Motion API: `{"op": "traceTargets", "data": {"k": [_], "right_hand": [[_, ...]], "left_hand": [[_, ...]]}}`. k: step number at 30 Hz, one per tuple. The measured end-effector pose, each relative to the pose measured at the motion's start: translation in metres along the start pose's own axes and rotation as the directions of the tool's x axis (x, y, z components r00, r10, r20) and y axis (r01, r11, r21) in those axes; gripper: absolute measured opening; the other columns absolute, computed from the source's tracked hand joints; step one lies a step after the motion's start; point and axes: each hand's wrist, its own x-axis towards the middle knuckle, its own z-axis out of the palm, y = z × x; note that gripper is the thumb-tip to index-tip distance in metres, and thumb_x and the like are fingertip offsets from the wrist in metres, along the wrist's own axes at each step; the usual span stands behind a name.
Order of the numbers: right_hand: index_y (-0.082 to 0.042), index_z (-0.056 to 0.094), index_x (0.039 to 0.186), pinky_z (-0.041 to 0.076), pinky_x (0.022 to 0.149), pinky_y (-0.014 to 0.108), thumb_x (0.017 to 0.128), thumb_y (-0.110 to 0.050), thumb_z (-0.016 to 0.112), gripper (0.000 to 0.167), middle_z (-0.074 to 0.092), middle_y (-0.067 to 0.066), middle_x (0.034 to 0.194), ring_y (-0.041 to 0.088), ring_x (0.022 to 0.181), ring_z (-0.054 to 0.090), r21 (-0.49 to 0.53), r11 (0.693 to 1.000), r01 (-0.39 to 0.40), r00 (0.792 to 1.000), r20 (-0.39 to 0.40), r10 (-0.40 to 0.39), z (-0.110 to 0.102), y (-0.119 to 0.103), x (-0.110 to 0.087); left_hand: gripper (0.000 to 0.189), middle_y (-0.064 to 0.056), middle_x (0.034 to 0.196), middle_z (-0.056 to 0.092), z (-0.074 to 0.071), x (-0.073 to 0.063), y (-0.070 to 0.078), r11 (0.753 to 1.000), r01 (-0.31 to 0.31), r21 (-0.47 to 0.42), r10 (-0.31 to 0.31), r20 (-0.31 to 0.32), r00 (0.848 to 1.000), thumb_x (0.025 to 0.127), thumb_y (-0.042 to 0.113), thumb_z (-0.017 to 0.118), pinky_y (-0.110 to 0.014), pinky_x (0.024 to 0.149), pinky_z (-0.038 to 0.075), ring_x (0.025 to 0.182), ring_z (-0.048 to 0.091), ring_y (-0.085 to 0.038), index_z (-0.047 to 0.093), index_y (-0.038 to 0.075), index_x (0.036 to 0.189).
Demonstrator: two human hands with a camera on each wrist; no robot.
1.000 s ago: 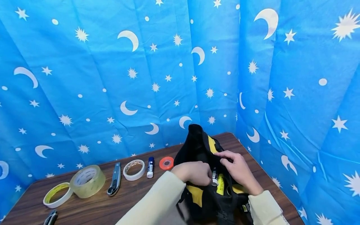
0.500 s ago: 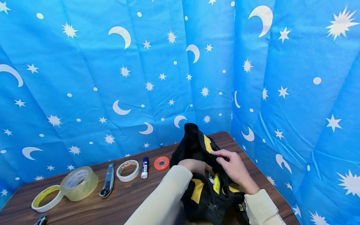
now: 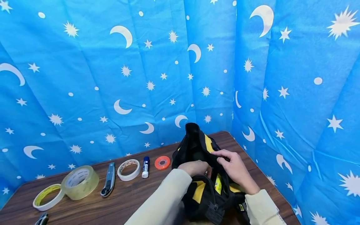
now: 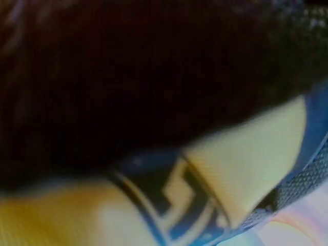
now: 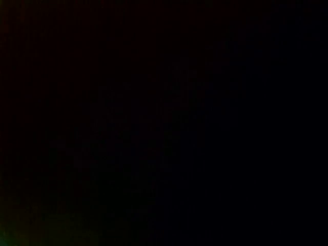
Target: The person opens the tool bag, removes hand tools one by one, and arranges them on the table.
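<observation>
A black tool bag (image 3: 194, 210) with yellow panels stands at the right end of the table, its mouth spread. My left hand (image 3: 195, 168) reaches over the near rim into the bag, its fingertips mostly hidden inside. At the far-right rim, my right hand (image 3: 235, 167) grips the bag's edge between thumb and fingers. Beside the left fingers, a bright yellow item (image 3: 218, 184) shows inside the opening. The left wrist view is filled by the bag's yellow panel (image 4: 256, 159) and dark cloth, blurred. Nothing can be made out in the nearly black right wrist view.
Left of the bag, on the wooden table (image 3: 135, 200), lie an orange tape roll (image 3: 156, 166), a glue stick (image 3: 145, 168), a white tape roll (image 3: 128, 178), a utility knife (image 3: 108, 181), a wide clear tape roll (image 3: 87, 190) and another white-and-yellow roll (image 3: 47, 207). Blue curtains (image 3: 157, 62) hang behind.
My left hand has gone deeper into the bag; a white item seen by its fingers earlier is now hidden. The right hand keeps its hold on the rim. The head view has shifted slightly.
</observation>
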Motion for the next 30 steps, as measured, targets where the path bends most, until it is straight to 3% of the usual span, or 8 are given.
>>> {"op": "traceTargets", "data": {"k": [4, 8, 11, 13, 18, 22, 26, 30], "right_hand": [[-0.011, 0.07, 0.112, 0.045, 0.089, 0.041, 0.093, -0.003, 0.053, 0.026, 0.065, 0.001, 0.112, 0.02, 0.109, 0.057, 0.007, 1.0, 0.006, 1.0, -0.002, -0.006, 0.003, 0.019, 0.003], [-0.013, 0.07, 0.112, 0.046, 0.085, 0.037, 0.093, -0.004, 0.052, 0.027, 0.065, 0.0, 0.112, 0.018, 0.103, 0.058, 0.013, 1.0, 0.001, 1.0, 0.005, -0.001, 0.004, 0.02, 0.002], [-0.013, 0.07, 0.112, 0.044, 0.079, 0.032, 0.094, -0.003, 0.052, 0.027, 0.065, 0.0, 0.112, 0.019, 0.094, 0.058, 0.014, 1.0, -0.009, 1.0, 0.009, 0.009, 0.004, 0.019, 0.0], [-0.013, 0.07, 0.112, 0.043, 0.076, 0.031, 0.094, -0.003, 0.052, 0.027, 0.065, 0.001, 0.111, 0.02, 0.092, 0.057, 0.006, 1.0, -0.011, 1.0, 0.007, 0.011, 0.004, 0.018, -0.001], [-0.011, 0.069, 0.113, 0.046, 0.082, 0.034, 0.094, -0.003, 0.052, 0.026, 0.065, 0.004, 0.113, 0.02, 0.098, 0.058, -0.017, 1.0, -0.002, 1.0, -0.005, 0.002, 0.002, 0.014, -0.003], [-0.01, 0.069, 0.115, 0.046, 0.086, 0.038, 0.095, -0.005, 0.052, 0.026, 0.064, 0.006, 0.115, 0.022, 0.103, 0.058, -0.018, 1.0, 0.0, 1.0, 0.002, 0.0, 0.003, 0.011, -0.004], [-0.008, 0.068, 0.115, 0.045, 0.089, 0.043, 0.095, -0.004, 0.051, 0.026, 0.064, 0.007, 0.116, 0.025, 0.107, 0.057, -0.006, 1.0, 0.002, 1.0, 0.011, -0.002, 0.006, 0.011, -0.004], [-0.009, 0.068, 0.114, 0.044, 0.091, 0.046, 0.095, -0.003, 0.051, 0.026, 0.064, 0.006, 0.116, 0.026, 0.11, 0.056, -0.007, 1.0, -0.005, 1.0, 0.013, 0.005, 0.009, 0.012, -0.003]], "left_hand": [[0.011, 0.0, 0.077, 0.054, -0.012, -0.01, 0.003, 0.997, 0.011, 0.071, -0.008, -0.049, 0.999, 0.088, 0.006, 0.062, -0.029, 0.056, 0.037, 0.064, 0.05, -0.016, 0.059, 0.017, 0.089], [0.017, 0.001, 0.081, 0.053, -0.029, -0.025, 0.005, 0.993, 0.047, 0.11, -0.032, -0.138, 0.99, 0.087, 0.011, 0.066, -0.029, 0.06, 0.039, 0.069, 0.051, -0.015, 0.057, 0.018, 0.099], [0.02, 0.001, 0.082, 0.054, -0.043, -0.041, 0.002, 0.996, 0.02, 0.09, 0.003, -0.252, 0.968, 0.086, 0.013, 0.065, -0.03, 0.061, 0.042, 0.07, 0.052, -0.015, 0.059, 0.015, 0.105], [0.02, 0.001, 0.081, 0.054, -0.05, -0.053, -0.001, 0.997, -0.023, 0.078, 0.048, -0.334, 0.941, 0.087, 0.014, 0.064, -0.029, 0.061, 0.043, 0.069, 0.052, -0.015, 0.061, 0.012, 0.107], [0.018, 0.002, 0.083, 0.059, -0.06, -0.084, -0.007, 0.99, -0.128, 0.06, 0.14, -0.518, 0.844, 0.089, 0.012, 0.062, -0.026, 0.062, 0.047, 0.069, 0.055, -0.013, 0.062, 0.01, 0.107], [0.015, 0.001, 0.088, 0.063, -0.063, -0.107, -0.016, 0.982, -0.173, 0.081, 0.183, -0.652, 0.736, 0.087, 0.011, 0.065, -0.022, 0.063, 0.049, 0.071, 0.056, -0.01, 0.063, 0.011, 0.102], [0.013, 0.006, 0.08, 0.062, -0.066, -0.133, -0.029, 0.975, -0.188, 0.121, 0.213, -0.75, 0.626, 0.083, 0.01, 0.07, -0.021, 0.056, 0.047, 0.063, 0.053, -0.007, 0.063, 0.014, 0.093], [0.014, 0.009, 0.073, 0.06, -0.065, -0.161, -0.046, 0.975, -0.176, 0.133, 0.209, -0.807, 0.552, 0.08, 0.009, 0.073, -0.022, 0.052, 0.045, 0.057, 0.051, -0.004, 0.062, 0.015, 0.088]]}}
